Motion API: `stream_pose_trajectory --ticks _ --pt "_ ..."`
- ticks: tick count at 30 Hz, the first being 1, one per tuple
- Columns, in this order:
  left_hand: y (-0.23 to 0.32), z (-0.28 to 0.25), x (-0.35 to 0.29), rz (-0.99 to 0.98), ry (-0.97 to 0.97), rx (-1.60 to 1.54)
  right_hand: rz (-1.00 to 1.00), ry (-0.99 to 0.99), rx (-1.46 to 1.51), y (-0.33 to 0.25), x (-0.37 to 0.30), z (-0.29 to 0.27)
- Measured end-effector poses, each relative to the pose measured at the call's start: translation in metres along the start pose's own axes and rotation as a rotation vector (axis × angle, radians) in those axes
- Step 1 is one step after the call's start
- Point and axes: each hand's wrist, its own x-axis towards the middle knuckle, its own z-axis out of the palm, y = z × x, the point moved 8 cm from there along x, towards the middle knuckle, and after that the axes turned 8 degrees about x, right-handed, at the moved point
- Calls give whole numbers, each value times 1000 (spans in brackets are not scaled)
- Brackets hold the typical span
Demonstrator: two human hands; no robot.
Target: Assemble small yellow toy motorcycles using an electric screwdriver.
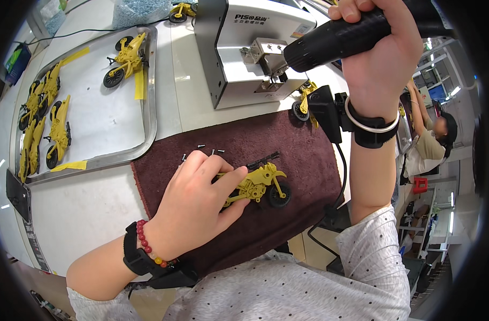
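Note:
My left hand (188, 208) grips a yellow toy motorcycle (263, 182) with black wheels, lying on its side on a dark brown cloth (308, 166). Its rear part is hidden under my fingers. Several small screws (213, 152) lie on the cloth just beyond that hand. Raised at the upper right, my right hand (386, 64) is wrapped round a black electric screwdriver (330, 47). The screwdriver's nose points left, at the metal pick-up block (268, 53) on the front of a grey screw feeder (217, 64); whether the bit touches a screw cannot be seen.
At left, a metal tray (152, 107) lined with white paper holds several yellow toy motorcycles (60, 128). Another motorcycle (307, 101) stands by the feeder's right side. A bag of blue pellets (140, 12) sits behind the tray. A cable (341, 166) hangs near my right arm. A person (429, 142) works farther right.

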Motion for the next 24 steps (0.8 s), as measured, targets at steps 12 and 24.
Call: stream_pose_trajectory --ticks 12,24 --pt "0 1 -1 6 -4 -8 -259 -53 -258 -15 -17 5" --pt "1 -1 5 11 17 -21 -41 -400 150 -52 -21 -21"
